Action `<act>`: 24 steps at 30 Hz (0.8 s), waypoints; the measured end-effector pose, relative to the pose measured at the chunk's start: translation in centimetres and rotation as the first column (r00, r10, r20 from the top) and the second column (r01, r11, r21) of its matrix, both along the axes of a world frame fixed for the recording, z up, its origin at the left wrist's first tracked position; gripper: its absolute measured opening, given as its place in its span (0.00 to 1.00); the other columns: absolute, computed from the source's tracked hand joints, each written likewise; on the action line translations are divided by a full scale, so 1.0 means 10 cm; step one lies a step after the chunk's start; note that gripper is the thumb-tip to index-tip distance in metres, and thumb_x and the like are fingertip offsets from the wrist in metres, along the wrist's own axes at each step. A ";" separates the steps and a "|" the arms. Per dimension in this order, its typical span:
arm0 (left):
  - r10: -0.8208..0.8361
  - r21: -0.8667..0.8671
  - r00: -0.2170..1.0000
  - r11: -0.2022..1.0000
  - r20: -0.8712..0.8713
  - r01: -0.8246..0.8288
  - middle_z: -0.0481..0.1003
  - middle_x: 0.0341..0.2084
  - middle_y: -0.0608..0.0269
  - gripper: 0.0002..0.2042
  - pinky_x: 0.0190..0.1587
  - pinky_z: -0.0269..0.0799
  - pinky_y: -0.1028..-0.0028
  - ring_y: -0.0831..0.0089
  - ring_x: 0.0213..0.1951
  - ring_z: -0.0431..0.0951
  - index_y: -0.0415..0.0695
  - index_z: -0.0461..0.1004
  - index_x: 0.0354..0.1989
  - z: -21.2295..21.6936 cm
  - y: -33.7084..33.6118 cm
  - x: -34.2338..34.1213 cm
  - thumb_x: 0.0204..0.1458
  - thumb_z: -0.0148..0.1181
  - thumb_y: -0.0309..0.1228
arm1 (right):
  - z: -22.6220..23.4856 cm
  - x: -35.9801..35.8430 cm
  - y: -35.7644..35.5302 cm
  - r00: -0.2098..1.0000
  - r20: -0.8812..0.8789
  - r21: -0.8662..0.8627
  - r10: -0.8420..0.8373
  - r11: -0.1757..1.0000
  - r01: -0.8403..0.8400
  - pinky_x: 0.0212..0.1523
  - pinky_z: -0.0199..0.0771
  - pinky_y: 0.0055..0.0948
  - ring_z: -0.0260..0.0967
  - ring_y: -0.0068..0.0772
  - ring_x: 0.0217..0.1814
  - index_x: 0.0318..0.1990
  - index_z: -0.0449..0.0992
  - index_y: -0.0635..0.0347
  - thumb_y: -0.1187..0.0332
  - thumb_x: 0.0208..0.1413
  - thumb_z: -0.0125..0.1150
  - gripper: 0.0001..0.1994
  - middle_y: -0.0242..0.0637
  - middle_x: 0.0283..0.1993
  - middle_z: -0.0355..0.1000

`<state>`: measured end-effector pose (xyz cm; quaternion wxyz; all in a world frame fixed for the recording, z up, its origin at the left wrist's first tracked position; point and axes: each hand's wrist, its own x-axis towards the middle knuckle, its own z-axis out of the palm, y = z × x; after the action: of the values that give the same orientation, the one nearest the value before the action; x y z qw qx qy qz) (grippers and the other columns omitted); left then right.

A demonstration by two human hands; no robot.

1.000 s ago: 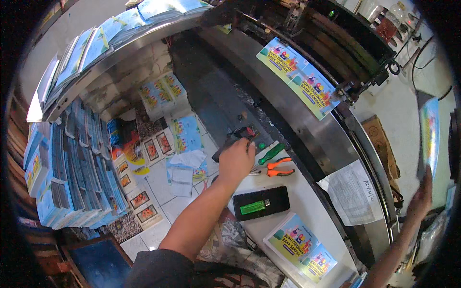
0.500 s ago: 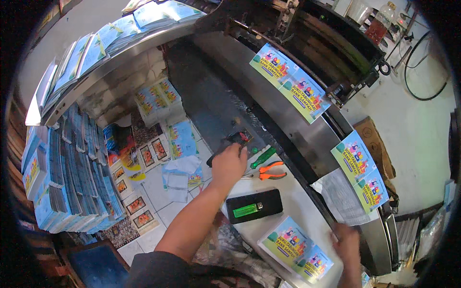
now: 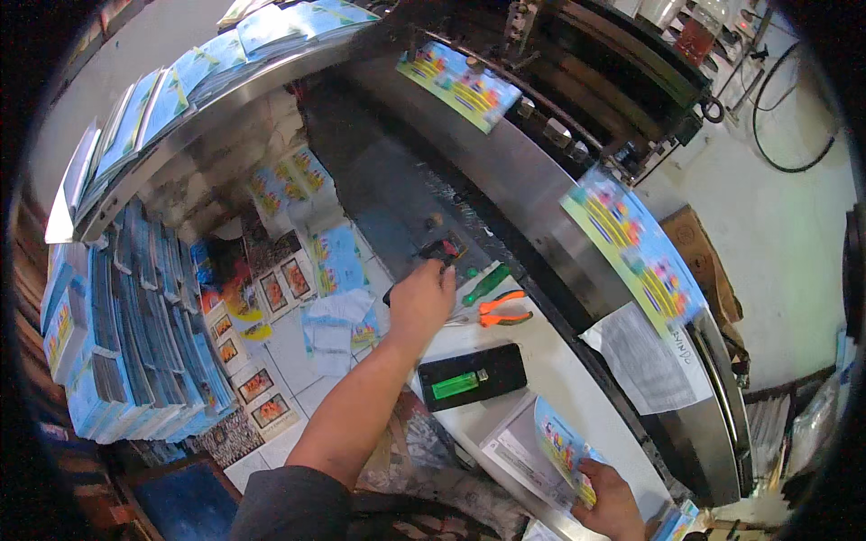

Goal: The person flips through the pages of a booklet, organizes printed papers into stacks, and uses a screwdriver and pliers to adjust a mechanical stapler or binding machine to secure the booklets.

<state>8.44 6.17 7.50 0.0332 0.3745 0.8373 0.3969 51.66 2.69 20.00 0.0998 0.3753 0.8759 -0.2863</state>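
Note:
My left hand [image 3: 422,293] is closed over a dark object [image 3: 439,250] with a bit of red on it. Its fingers cover most of that object, so its kind cannot be made out. At the lower right, my right hand [image 3: 609,500] pinches the edge of a printed blue and yellow cover sheet [image 3: 557,437], which bends upward. Beneath it lies a stack of paper [image 3: 519,455] with a grey-white printed face. Between the hands, a green lighter [image 3: 456,386] rests on a black phone [image 3: 501,371]. Orange-handled pliers [image 3: 505,308] and a green-handled tool [image 3: 487,284] lie beside my left hand.
Two blurred printed sheets [image 3: 631,248] lie along the curved metal machine bed [image 3: 532,171]. A grey paper [image 3: 645,361] sits near its right end. Bundled booklets [image 3: 149,334] are piled on the left, with more on a shelf [image 3: 212,86]. Machine parts [image 3: 622,81] stand at the far side.
My right hand has come down to the stack and lifted the cover sheet's edge. The sheets on the metal bed have shifted up and to the left. My left hand has barely moved.

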 end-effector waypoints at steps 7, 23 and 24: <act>0.005 -0.032 1.000 0.999 0.019 -0.004 0.79 0.32 0.48 0.14 0.37 0.74 0.54 0.49 0.34 0.80 0.43 0.76 0.41 0.04 -0.03 -0.02 0.59 0.53 0.41 | 0.58 0.57 0.90 0.867 0.014 0.259 -0.498 0.839 0.478 0.49 0.69 0.36 0.72 0.47 0.46 0.52 0.76 0.64 0.68 0.59 0.56 0.15 0.52 0.45 0.75; 0.056 -0.095 0.987 0.995 0.153 -0.042 0.79 0.36 0.47 0.17 0.42 0.74 0.56 0.46 0.39 0.79 0.43 0.76 0.45 -0.06 -0.05 -0.05 0.59 0.52 0.44 | 0.36 -0.69 1.99 0.992 -0.120 0.845 -0.040 0.520 0.123 0.52 0.73 0.39 0.74 0.49 0.52 0.51 0.76 0.58 0.77 0.54 0.56 0.16 0.48 0.53 0.74; 0.049 -0.086 0.989 0.996 0.142 -0.037 0.79 0.35 0.46 0.16 0.41 0.74 0.55 0.46 0.38 0.79 0.43 0.77 0.43 -0.04 -0.05 -0.05 0.59 0.52 0.43 | 0.35 -0.71 1.90 0.987 -0.158 0.862 -0.024 0.485 0.150 0.47 0.76 0.40 0.76 0.48 0.47 0.49 0.77 0.58 0.76 0.52 0.58 0.15 0.47 0.50 0.75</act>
<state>7.92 5.63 7.09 0.1005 0.3253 0.8564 0.3881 44.58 21.65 23.47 -0.1728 0.3992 0.8847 0.1678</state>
